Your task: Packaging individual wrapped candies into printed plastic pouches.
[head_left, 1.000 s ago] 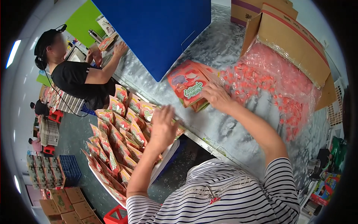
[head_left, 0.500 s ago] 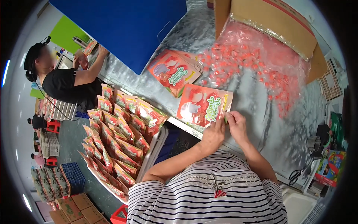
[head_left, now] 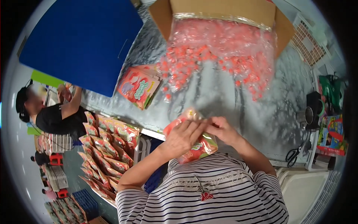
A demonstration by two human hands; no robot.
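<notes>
In front of my chest I have a red and pink candy pouch (head_left: 204, 148), tilted and partly covered by my fingers. My left hand (head_left: 179, 139) lies across its face and grips it. At the pouch's upper right edge, my right hand (head_left: 223, 130) is closed, thumb and fingers pinching it. The hands almost meet; whether the pouch's mouth is parted is hidden. Farther off to the left lies a fanned stack of flat pouches (head_left: 137, 86). Small red wrapped pieces (head_left: 183, 61) spill over the grey table (head_left: 209, 91) from a clear plastic bag (head_left: 227, 31).
A cardboard box (head_left: 223, 8) stands behind the bag. Upright filled pouches (head_left: 106, 149) crowd a crate at left. A blue panel (head_left: 82, 44) covers the far left, beside a person in black (head_left: 59, 119). Scissors (head_left: 293, 156) and a metal cup (head_left: 309, 115) sit at right.
The pouch has come off the table toward my chest and turned. My left hand has moved over its face, my right to its upper edge. The whole view has shifted.
</notes>
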